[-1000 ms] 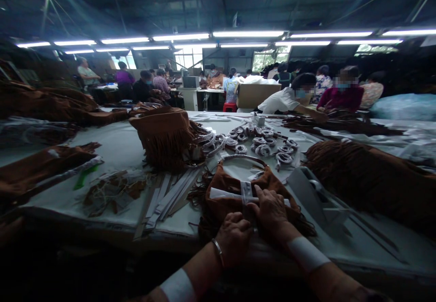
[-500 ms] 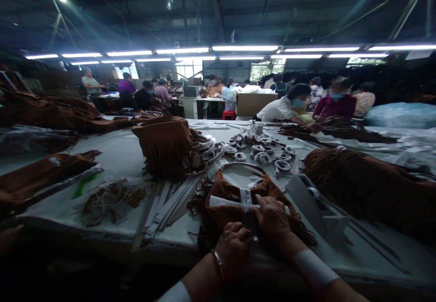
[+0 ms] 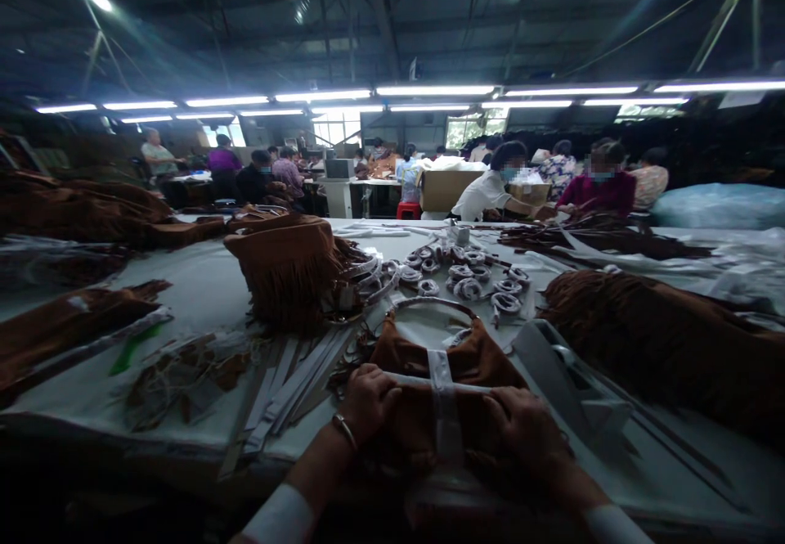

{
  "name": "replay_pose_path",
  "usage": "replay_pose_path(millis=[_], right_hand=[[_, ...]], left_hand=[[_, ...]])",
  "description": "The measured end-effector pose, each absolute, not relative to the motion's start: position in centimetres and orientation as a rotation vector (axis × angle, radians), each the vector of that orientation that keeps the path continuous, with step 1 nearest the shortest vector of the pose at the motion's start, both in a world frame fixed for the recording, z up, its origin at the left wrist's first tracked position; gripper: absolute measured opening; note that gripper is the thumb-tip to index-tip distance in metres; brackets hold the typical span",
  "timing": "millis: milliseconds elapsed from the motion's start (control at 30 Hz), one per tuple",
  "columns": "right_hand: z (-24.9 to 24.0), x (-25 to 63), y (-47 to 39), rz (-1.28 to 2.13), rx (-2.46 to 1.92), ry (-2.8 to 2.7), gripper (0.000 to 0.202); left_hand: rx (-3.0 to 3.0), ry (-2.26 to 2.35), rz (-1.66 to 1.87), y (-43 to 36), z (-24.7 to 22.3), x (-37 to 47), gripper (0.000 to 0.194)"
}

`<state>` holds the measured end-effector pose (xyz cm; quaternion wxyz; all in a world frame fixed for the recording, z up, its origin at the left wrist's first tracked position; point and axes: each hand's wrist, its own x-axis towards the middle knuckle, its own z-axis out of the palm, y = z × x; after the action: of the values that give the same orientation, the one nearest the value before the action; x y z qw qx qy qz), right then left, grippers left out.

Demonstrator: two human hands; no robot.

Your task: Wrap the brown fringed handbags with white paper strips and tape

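A brown suede handbag (image 3: 484, 354) with a curved handle and fringe lies in front of me at the table edge. Across its middle runs a white strip (image 3: 412, 381), and a translucent band (image 3: 444, 413) goes down over its front. My left hand (image 3: 368, 401) is closed on the bag's left side at one end of the strip. On the opposite side, my right hand (image 3: 526, 425) has its fingers bent over the bag at the strip's other end. Both palms and part of the lower bag are hidden or dark.
A tape dispenser (image 3: 567, 380) stands right of the bag. Flat grey strips (image 3: 294, 388) lie to the left, behind them a fringed brown bag stack (image 3: 279, 270). Wrapped coiled straps (image 3: 469, 278) are farther back. A brown pile (image 3: 662, 339) fills the right. Co-workers sit beyond.
My hands have moved apart, from the band at the bag's centre to its two sides. The white strip now shows as a narrow straight line between them.
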<state>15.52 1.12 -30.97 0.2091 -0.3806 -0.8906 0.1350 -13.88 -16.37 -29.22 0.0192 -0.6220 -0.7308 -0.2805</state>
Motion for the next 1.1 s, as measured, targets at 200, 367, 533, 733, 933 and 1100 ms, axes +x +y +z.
replay_pose_path(millis=[200, 367, 533, 733, 933, 1100], right_hand=[[-31.2, 14.7, 2.5, 0.434, -1.322, -2.529, 0.042], [-31.0, 13.7, 3.7, 0.395, -1.417, -2.563, 0.039], [-31.7, 14.6, 2.7, 0.313, -1.281, -2.535, 0.040], [-29.8, 15.1, 1.4, 0.136, -0.903, -2.642, 0.030], [-27.6, 12.3, -0.1, 0.038, -0.864, -2.885, 0.028], [-29.1, 12.3, 0.1, 0.023, -0.820, -2.921, 0.024]], left_hand=[[-1.749, -2.449, -0.716, -14.5, -30.9, -14.1, 0.032], [-1.648, -2.546, -0.601, -13.5, -31.1, -14.1, 0.036], [-1.655, -2.527, -0.614, -14.1, -30.6, -14.1, 0.032], [-1.943, -2.361, -0.564, -15.3, -28.0, -13.9, 0.044], [-2.116, -2.251, -0.326, -14.2, -26.6, -12.5, 0.068], [-2.175, -2.295, -0.374, -14.3, -27.5, -12.2, 0.049]])
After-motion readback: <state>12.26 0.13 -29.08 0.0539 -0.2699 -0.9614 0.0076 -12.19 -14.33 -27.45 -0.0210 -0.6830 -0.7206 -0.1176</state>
